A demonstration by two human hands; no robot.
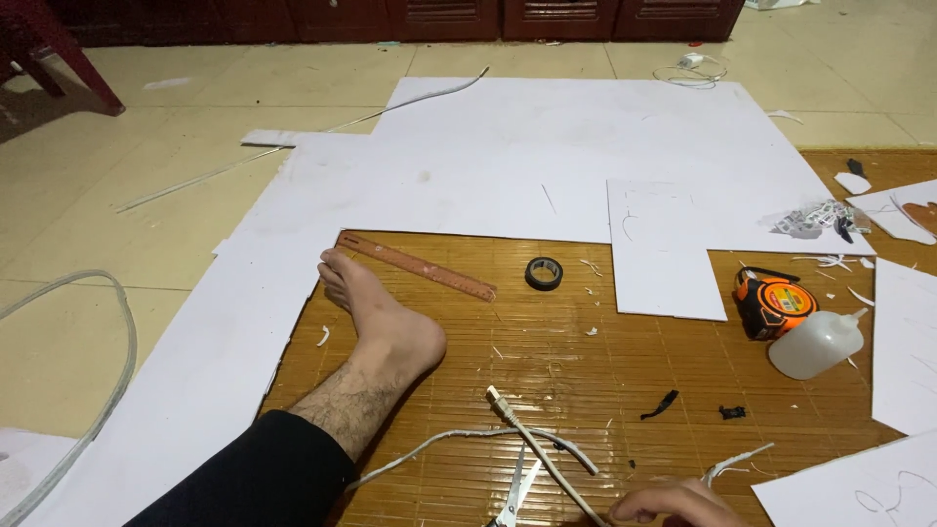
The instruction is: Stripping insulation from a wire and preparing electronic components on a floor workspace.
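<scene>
Head view, from the left: bare foot (376,317) touching a wooden ruler (418,266), scissors (514,496) beside the white cable (532,444), then the right hand (673,505) resting on that cable, whether it pinches I cannot tell; tape measure (774,302) farther right

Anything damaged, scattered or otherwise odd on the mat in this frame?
Yes. The white cable by the right hand looks cut, with loose ends on the bamboo mat. White scraps and black bits litter the mat. The squeeze bottle lies on its side.
</scene>
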